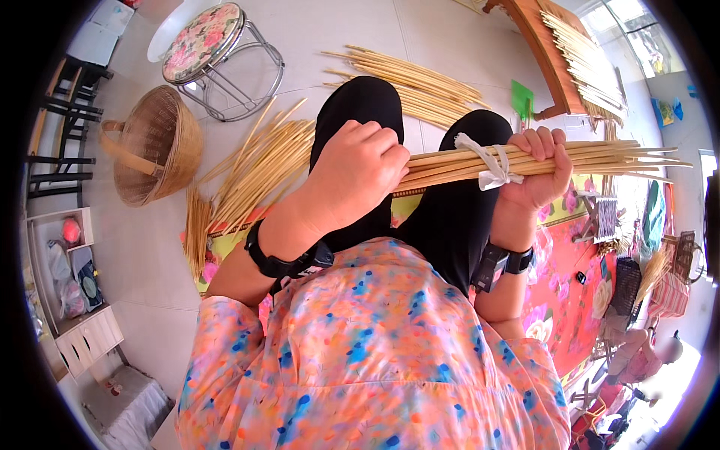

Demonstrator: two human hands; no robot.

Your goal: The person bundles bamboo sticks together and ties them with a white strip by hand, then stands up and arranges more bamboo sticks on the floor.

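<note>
A bundle of straw-coloured plant stalks (439, 169) lies across my raised knees. A white cloth strip (495, 178) is knotted around it between my two hands. My left hand (365, 160) is closed around the bundle's left end and hides the tips there. My right hand (537, 163) grips the stalks just right of the knot, fingers curled over the top. Beyond it, loose stalk ends fan out to the right. Both wrists wear black straps with small devices.
Loose stalks (267, 169) lie by my left leg, with more stalks (416, 84) beyond my knees. At left stand a wicker basket (154, 146) and a round stool (205, 39). A wooden table (543, 53) bears stalks at upper right. A person (641, 354) sits far right.
</note>
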